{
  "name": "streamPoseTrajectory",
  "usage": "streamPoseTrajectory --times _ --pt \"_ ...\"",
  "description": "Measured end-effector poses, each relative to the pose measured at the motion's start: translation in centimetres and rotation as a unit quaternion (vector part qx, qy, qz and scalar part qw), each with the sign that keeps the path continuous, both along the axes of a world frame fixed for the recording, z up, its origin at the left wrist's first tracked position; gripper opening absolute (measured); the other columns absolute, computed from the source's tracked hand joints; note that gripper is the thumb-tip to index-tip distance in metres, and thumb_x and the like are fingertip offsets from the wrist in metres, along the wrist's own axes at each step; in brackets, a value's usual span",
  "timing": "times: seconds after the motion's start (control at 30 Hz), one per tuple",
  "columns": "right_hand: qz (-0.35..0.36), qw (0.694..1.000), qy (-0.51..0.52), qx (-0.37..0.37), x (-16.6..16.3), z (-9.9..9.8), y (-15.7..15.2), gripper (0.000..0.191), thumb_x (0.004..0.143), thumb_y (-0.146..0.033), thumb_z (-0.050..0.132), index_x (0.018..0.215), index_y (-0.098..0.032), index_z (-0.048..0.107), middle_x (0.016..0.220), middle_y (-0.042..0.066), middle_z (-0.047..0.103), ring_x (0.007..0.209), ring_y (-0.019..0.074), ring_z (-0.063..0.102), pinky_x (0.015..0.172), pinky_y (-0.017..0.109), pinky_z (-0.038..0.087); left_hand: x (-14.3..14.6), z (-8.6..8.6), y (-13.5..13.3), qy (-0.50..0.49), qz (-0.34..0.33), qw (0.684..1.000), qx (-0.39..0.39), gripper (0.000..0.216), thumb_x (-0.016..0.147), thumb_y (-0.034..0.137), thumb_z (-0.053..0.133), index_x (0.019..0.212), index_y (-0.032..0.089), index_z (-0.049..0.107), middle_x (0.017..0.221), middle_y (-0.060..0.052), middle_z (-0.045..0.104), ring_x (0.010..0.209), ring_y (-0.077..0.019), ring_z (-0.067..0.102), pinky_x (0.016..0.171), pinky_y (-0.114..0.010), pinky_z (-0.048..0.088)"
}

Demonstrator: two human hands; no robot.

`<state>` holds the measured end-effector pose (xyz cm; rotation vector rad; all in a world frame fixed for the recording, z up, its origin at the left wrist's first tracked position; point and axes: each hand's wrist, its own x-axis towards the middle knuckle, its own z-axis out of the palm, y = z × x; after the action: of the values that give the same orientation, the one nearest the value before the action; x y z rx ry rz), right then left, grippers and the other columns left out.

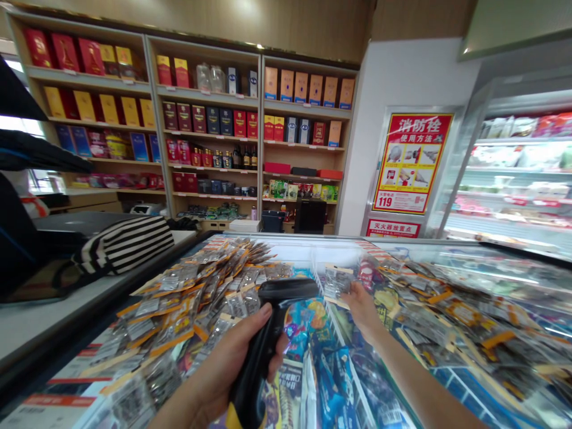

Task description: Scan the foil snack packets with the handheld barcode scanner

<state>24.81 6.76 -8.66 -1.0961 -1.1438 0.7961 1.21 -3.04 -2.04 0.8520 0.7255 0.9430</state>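
Observation:
My left hand (236, 351) is wrapped round the grip of a black barcode scanner (263, 333) with a yellow patch near its base. The scanner's head points away from me, toward the right. Out in front, my right hand (361, 307) pinches a small clear packet (338, 281) with a pale label by its lower right edge. A heap of similar packets with orange edges (210, 286) spreads over the left side of the freezer top. More orange-edged packets (456, 310) lie in a pile to the right. Under both hands are bagged frozen goods (330, 369).
The chest freezer's dark rim (111, 322) runs along the left. A striped bag (129, 244) rests on the counter there. Boxed bottles fill the back shelves (205, 95). A red fire-hydrant sign (404, 161) hangs beside a lit display fridge (513, 173).

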Motion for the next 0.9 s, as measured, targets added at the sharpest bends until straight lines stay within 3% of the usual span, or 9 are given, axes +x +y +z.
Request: streamPoseTrajectory --times 0.13,0.33,0.5,0.57,0.67,0.8,0.9 --pt "0.007 1.0 -0.007 -0.008 -0.1 0.0 -0.2 0.024 0.058 -0.026 0.057 0.079 -0.016 0.051 0.074 0.003 0.063 0.074 0.0198 0.057 0.068 0.031 0.042 0.0 0.0 0.0 -0.002 0.004 1.0 0.003 0.03 0.075 0.041 0.044 0.086 0.014 0.054 0.055 0.0 0.053 0.04 -0.0067 0.045 0.039 -0.018 0.036" --pt "-0.01 0.999 -0.03 -0.007 -0.1 0.2 -0.5 0.022 0.057 -0.024 0.056 0.077 -0.015 0.052 0.075 0.004 0.064 0.075 0.0202 0.057 0.069 0.031 0.041 -0.1 0.7 -0.6 -0.004 0.003 1.0 0.031 0.029 0.074 0.041 0.046 0.077 0.013 0.055 0.055 0.0 0.053 0.039 -0.006 0.044 0.039 -0.017 0.034" --pt "-0.047 0.993 -0.108 -0.024 1.0 -0.4 0.8 0.034 0.063 -0.028 0.048 0.094 -0.013 0.051 0.08 0.006 0.064 0.08 0.0221 0.057 0.07 0.032 0.041 -0.8 1.3 -0.2 0.045 0.026 0.996 0.067 0.035 0.073 0.045 0.045 0.065 0.012 0.055 0.051 0.0 0.052 0.04 -0.0063 0.044 0.04 -0.017 0.034" --pt "-0.104 0.971 -0.209 -0.053 1.0 -0.5 1.9 0.042 0.066 -0.027 0.043 0.104 -0.011 0.048 0.081 0.008 0.064 0.082 0.0233 0.057 0.072 0.033 0.04 -1.2 1.5 0.3 0.076 0.055 0.993 0.067 0.038 0.072 0.047 0.045 0.06 0.012 0.054 0.047 0.0 0.051 0.039 -0.0065 0.043 0.039 -0.017 0.034" --pt "-0.165 0.911 -0.367 -0.091 -0.1 -0.2 3.5 0.041 0.07 -0.022 0.038 0.107 -0.009 0.048 0.088 0.013 0.062 0.088 0.0246 0.056 0.075 0.033 0.038 -2.0 1.6 1.3 0.124 0.129 0.982 0.062 0.039 0.069 0.05 0.047 0.057 0.013 0.051 0.042 0.002 0.049 0.037 -0.0066 0.042 0.037 -0.017 0.033" --pt "-0.143 0.877 -0.44 -0.128 -3.9 0.9 4.8 0.034 0.075 -0.023 0.031 0.101 -0.014 0.052 0.094 0.014 0.061 0.091 0.0241 0.055 0.076 0.034 0.038 -3.1 1.6 2.5 0.159 0.241 0.955 0.063 0.033 0.064 0.047 0.054 0.057 0.016 0.047 0.042 0.004 0.049 0.036 -0.007 0.044 0.037 -0.017 0.034" --pt "-0.097 0.866 -0.463 -0.161 -7.5 1.6 5.1 0.035 0.079 -0.03 0.025 0.101 -0.017 0.05 0.097 0.012 0.059 0.095 0.0265 0.053 0.077 0.044 0.036 -3.8 1.5 3.0 0.165 0.272 0.947 0.045 0.032 0.062 0.047 0.055 0.06 0.016 0.047 0.045 0.004 0.051 0.036 -0.0076 0.046 0.037 -0.018 0.034"
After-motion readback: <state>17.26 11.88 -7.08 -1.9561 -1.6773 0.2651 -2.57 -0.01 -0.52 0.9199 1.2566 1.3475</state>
